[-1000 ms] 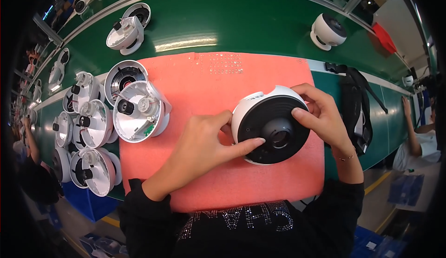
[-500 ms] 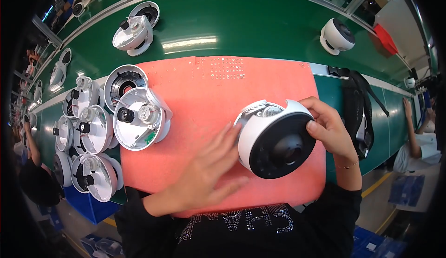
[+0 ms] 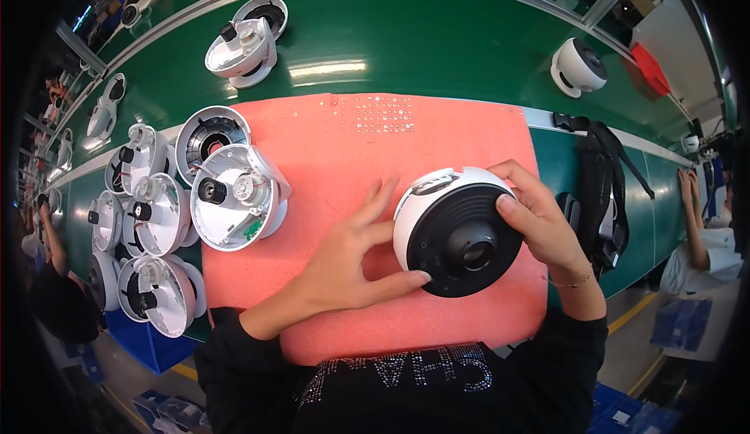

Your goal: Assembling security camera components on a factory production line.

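A round white camera [image 3: 461,235] with a black front and a lens is tilted toward me over the pink mat [image 3: 328,153]. My right hand [image 3: 539,215] grips its upper right rim, thumb on the black front and fingers behind. On the other side, my left hand [image 3: 351,254] is open with fingers spread; its thumb tip touches the lower left edge of the black front. Left of both hands, an opened white camera housing [image 3: 234,200] shows a black lens barrel, a round part and a green board. Behind it lies a white-rimmed black cover [image 3: 212,143].
Several opened camera housings [image 3: 160,215] crowd the left side. On the green conveyor belt [image 3: 437,35] stand another opened housing [image 3: 242,51] and a closed camera [image 3: 578,67]. Small screws [image 3: 383,114] line the mat's far edge. A black strap [image 3: 605,176] lies right. Other people work at both sides.
The camera has swung to face me more, its shell gap narrower. My left hand's fingers have spread, its thumb now against the front. Items on the belt have shifted right.
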Demonstrator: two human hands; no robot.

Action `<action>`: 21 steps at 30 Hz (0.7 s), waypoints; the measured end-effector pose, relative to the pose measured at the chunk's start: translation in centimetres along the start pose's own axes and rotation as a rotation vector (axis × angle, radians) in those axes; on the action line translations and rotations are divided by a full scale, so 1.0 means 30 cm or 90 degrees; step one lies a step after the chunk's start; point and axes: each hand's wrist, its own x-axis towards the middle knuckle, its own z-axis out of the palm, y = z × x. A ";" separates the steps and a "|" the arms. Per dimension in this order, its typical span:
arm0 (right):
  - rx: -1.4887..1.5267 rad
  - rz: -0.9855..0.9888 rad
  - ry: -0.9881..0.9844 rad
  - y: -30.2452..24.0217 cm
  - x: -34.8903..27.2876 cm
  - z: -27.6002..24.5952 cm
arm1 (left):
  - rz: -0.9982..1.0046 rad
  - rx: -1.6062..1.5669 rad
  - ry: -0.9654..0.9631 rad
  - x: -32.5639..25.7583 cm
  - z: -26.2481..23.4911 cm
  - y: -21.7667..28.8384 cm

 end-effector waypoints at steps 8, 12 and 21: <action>-0.386 -0.108 0.087 -0.034 -0.002 0.001 | -0.061 0.177 0.045 0.039 -0.033 0.071; -0.536 -0.132 0.134 -0.037 0.010 0.006 | -0.127 0.238 -0.035 0.076 -0.061 0.084; -0.774 -0.163 0.102 -0.034 0.038 -0.018 | -0.155 0.297 -0.147 0.107 -0.084 0.059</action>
